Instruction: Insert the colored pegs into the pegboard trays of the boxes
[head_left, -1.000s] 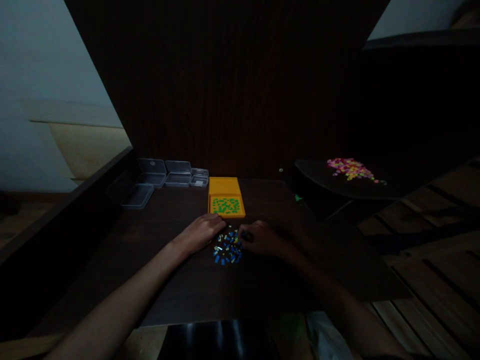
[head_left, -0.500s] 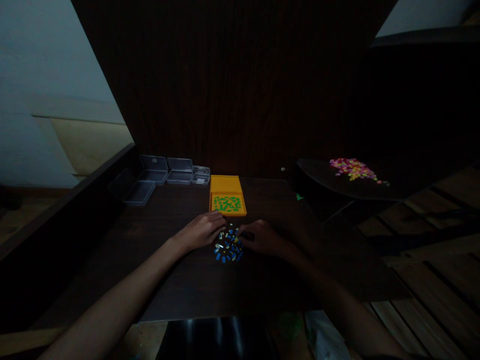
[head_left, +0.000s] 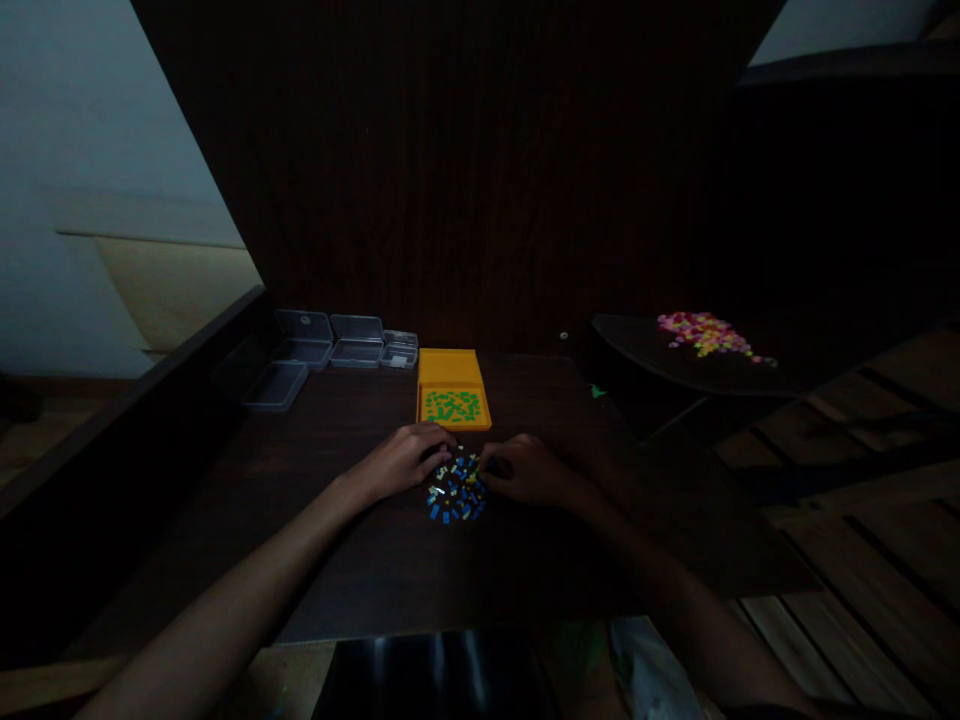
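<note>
On the dark tabletop lies a loose pile of small blue and pale yellow plastic pieces (head_left: 455,490). My left hand (head_left: 409,455) rests at the pile's upper left edge, palm down, its fingers bent with a gap between thumb and forefinger; I see nothing held in it. At the right edge of the pile, my right hand (head_left: 529,470) is curled with thumb and fingers drawn together. Whatever is between those fingertips is too dark and small to name. Just beyond the hands stands an open yellow box (head_left: 448,368) with small green pieces (head_left: 454,405) spread in its base.
Several clear plastic cases (head_left: 356,350) stand with lids raised along the back left, and one clear tray (head_left: 276,387) lies before them. A heap of pink, red and yellow bits (head_left: 709,333) sits on a dark surface at right. A dark board (head_left: 120,470) borders the left.
The view has shifted slightly. My left fingers and thumb have parted a little at the pile's edge. My right hand has stayed almost in place, still curled by the pieces.
</note>
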